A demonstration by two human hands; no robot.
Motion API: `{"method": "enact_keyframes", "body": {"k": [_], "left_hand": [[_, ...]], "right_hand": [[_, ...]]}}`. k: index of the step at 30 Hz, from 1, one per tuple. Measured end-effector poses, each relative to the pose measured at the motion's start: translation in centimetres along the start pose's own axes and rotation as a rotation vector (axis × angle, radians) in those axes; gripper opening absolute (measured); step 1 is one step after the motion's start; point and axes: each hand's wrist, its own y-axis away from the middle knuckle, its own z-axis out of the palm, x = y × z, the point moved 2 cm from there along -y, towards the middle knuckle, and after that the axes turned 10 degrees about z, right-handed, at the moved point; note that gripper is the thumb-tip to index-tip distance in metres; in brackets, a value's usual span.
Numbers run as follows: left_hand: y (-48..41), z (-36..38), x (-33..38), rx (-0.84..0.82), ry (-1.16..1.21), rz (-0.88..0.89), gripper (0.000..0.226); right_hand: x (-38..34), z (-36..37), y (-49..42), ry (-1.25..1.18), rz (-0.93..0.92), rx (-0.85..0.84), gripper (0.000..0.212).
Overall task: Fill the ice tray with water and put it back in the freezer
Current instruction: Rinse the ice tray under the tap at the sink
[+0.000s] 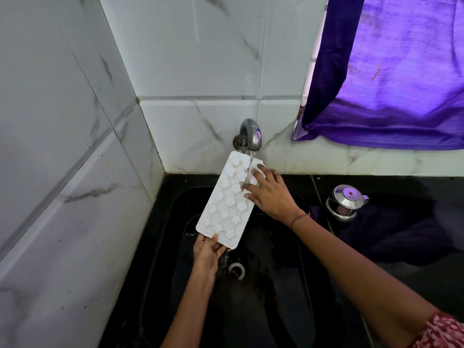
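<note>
filling looks to be the step in hand: the white ice tray [226, 202] hangs tilted over the black sink [170, 247], its far end tucked right under the tap [249, 134], and a thin stream of water [251, 162] strikes the moulds on its far right side. the left grip [207, 252] pinches the near end, thumb on top and fingers beneath. the right grip [271, 194] lies with straight, spread fingers on the tray's far right edge, beside the stream, clasping nothing that i can see. water spills off the near corner toward the drain [237, 271], so on this slope few of the flower-shaped cells look able to keep their fill. next, i reckon, the tray needs levelling and sliding under the stream so every row gets water, then a slow, flat carry to the freezer, which is out of sight. a steel pot [345, 203] stands on the bench [426, 187] to the right.
</note>
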Motion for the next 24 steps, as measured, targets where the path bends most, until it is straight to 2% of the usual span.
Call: {"method": "enact_keyframes", "body": {"k": [4,10,15,18,24], "left_hand": [[0.1,0.0,-0.1,-0.002,0.001,-0.002,0.032],[0.1,-0.6,0.2,0.014,0.006,0.005,0.032],[0.3,-0.9,-0.1,0.034,0.008,-0.015,0.027],[0.2,-0.8,-0.2,0.050,0.036,-0.022,0.024],[0.5,-0.3,-0.5,0.037,0.040,-0.027,0.029]], "right_hand": [[-0.2,0.1,-0.2,0.002,0.004,0.028,0.042],[0.4,0.3,-0.5,-0.114,0.171,0.046,0.049],[0.1,0.0,-0.8,-0.115,0.156,-0.054,0.041],[-1.1,-0.2,-0.2,-0.246,0.208,-0.119,0.052],[-2.0,-0.3,1.4,-0.544,0.339,-0.120,0.066]]}}
